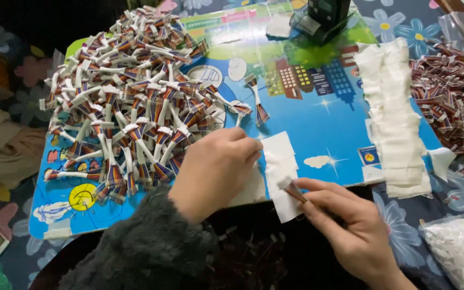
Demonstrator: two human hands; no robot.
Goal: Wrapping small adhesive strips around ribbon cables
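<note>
I watched over a colourful board [318, 115] carrying a big heap of wrapped wire bundles [135, 102] and a row of white tape strips [393, 118]. A small white strip [280, 172] lay at the board's near edge. My left hand [216, 172] pinched its top edge, fingers together. My right hand [345, 225] was clamped on a thin ribbon cable [291, 188] whose tip lay on the strip. Both looked light and limp; I judged the cable best held just behind its connector.

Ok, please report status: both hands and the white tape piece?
Left hand pressing white cloth tape strip flat. Right hand pinching small multicoloured wire bundle against it. Nothing in the way.
</note>
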